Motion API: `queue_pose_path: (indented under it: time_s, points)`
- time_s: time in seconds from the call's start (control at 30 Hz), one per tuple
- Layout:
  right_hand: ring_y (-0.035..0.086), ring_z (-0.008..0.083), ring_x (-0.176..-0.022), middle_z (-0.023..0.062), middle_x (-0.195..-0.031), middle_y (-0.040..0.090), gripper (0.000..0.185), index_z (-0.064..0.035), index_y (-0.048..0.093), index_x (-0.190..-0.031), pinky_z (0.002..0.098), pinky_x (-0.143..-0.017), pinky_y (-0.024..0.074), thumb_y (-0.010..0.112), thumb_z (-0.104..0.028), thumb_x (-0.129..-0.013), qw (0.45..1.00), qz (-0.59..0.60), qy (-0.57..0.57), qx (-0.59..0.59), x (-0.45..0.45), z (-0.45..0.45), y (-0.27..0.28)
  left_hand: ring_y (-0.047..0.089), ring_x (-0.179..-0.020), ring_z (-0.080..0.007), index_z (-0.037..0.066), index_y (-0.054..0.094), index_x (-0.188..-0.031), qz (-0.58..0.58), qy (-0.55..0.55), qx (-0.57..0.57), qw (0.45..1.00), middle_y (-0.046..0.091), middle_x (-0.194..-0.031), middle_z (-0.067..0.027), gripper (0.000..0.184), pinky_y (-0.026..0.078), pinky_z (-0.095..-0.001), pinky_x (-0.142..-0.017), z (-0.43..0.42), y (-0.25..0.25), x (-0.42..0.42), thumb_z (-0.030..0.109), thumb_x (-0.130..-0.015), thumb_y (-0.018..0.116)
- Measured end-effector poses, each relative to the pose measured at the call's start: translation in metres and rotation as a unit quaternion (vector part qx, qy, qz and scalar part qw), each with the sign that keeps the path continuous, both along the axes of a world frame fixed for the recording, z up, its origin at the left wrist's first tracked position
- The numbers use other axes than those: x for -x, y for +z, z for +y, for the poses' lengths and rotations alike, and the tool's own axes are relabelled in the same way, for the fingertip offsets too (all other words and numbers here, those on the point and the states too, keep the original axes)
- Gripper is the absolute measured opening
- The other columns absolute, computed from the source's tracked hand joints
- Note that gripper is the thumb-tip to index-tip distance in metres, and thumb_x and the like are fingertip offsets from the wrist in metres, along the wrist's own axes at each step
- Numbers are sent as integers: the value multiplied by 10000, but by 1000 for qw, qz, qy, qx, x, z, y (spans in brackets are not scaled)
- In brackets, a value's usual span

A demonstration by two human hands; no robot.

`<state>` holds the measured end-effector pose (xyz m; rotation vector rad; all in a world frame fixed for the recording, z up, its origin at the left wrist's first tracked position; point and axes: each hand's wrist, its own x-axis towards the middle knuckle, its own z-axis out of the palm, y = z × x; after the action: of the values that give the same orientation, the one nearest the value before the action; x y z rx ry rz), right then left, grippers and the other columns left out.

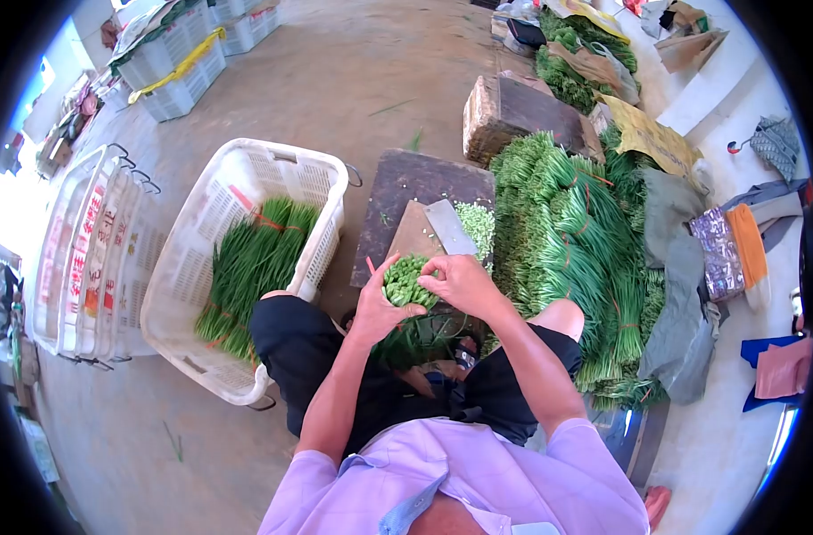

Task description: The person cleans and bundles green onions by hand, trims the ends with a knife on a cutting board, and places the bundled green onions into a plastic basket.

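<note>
White light (pixel 16 209) glares beside the brownish floor (pixel 335 80).

Pale-green bundle (pixel 403 283), lilac shirt (pixel 357 495)

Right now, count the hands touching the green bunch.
2: the left grip holds the bunch from its left; the right grip touches its right side. I see no others.

Bundle (pixel 404 280) partly hidden by hands (pixel 376 305); far crates (pixel 248 34) cut off.
</note>
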<state>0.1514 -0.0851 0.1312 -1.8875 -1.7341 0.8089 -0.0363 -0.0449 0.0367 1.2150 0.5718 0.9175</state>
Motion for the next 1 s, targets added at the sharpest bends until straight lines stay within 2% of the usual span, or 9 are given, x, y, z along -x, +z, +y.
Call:
queue_pose_path:
  time_s: [0.3,0.4,0.5,0.63,0.7,0.77,0.9,0.93,1.0]
  points:
    - [626,186,-559,77,-696,688,208,-26,750,-895,355,-553,494,695,-224,-856,992,120,-18,-20,-13,9,-19,622,-1157,-197,-24,447,-1447,132,41,-136,981,648,-1267,-135,1021,492,-351,-1008,1,-5,-6,175,-597,975]
    - [368,24,-445,-92,-587,448,165,-35,687,-987,211,-392,244,654,-183,-921,851,477,-220,-15,-43,-4,20,618,-1153,-183,-20,437,-1452,81,60,-72,992,646,-1265,-120,990,492,-344,-1014,2,-7,-4,126,-623,960]
    - [318,48,-448,-72,-591,367,66,-82,596,-960,221,-397,261,588,-148,-963,668,687,-206,-199,-79,-27,54,619,-1145,-169,-17,407,-1467,6,101,24,995,633,-1271,-99,894,497,-328,-1019,16,-2,5,-39,-700,866]
    - [373,77,-525,-40,-646,406,47,-83,549,-947,240,-484,324,577,-113,-969,670,611,-247,-342,-95,-55,57,644,-1093,-192,-27,503,-1380,-149,180,115,966,648,-1251,-94,627,522,-350,-987,41,-5,19,-9,-823,791]
    - [427,103,-544,-30,-668,460,46,-79,556,-918,262,-507,377,570,-94,-959,751,486,-263,-361,-96,-65,22,630,-1119,-204,-13,521,-1353,-159,201,102,961,631,-1276,-94,581,524,-372,-985,49,-13,26,235,-894,778]
    - [554,170,-600,42,-716,589,51,-52,602,-898,321,-578,474,577,-89,-924,926,57,-250,-277,-89,-81,-30,630,-1125,-214,-9,521,-1352,-193,211,103,953,629,-1279,-93,588,528,-383,-983,58,-7,37,254,-893,778]
    - [689,324,-801,158,-846,694,210,-51,692,-988,406,-735,539,658,-152,-808,997,16,-20,70,-77,-102,-66,629,-1135,-244,4,527,-1344,-268,240,138,923,628,-1281,-90,598,537,-430,-984,79,-2,56,328,-899,761]
    - [684,345,-775,150,-832,702,220,-33,693,-982,412,-721,541,669,-157,-801,979,-40,160,-123,-67,-105,-83,632,-1124,-234,2,541,-1332,-286,239,129,919,634,-1273,-84,573,543,-421,-968,83,5,58,315,-904,759]
    - [695,269,-764,140,-873,714,229,-12,692,-969,378,-696,544,688,-198,-836,989,-36,119,-83,-50,-96,-71,625,-1142,-242,3,527,-1348,-300,259,134,908,625,-1289,-87,590,538,-428,-985,81,12,56,321,-907,754]
